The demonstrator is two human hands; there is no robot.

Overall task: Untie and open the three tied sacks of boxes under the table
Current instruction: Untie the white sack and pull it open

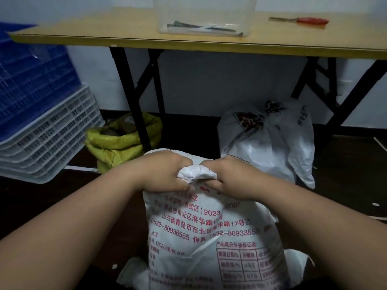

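A white woven sack [209, 231] with red printed text stands on the floor right in front of me. Its top is gathered into a knot [196, 173]. My left hand [165, 172] grips the knot from the left and my right hand [226, 176] grips it from the right, fingers dug into the fabric. Behind it on the right, a second white sack [270, 143] stands under the table with its neck tied. On the left, by a table leg, a yellow-green sack [119, 143] sits with its mouth open, brown boxes showing inside.
A yellow-topped folding table [104, 36] with black legs [134, 97] spans the view above the sacks. On it stand a clear plastic tub [204, 17] and a red-handled tool [301, 20]. Stacked blue and white crates [41, 114] lean at the left.
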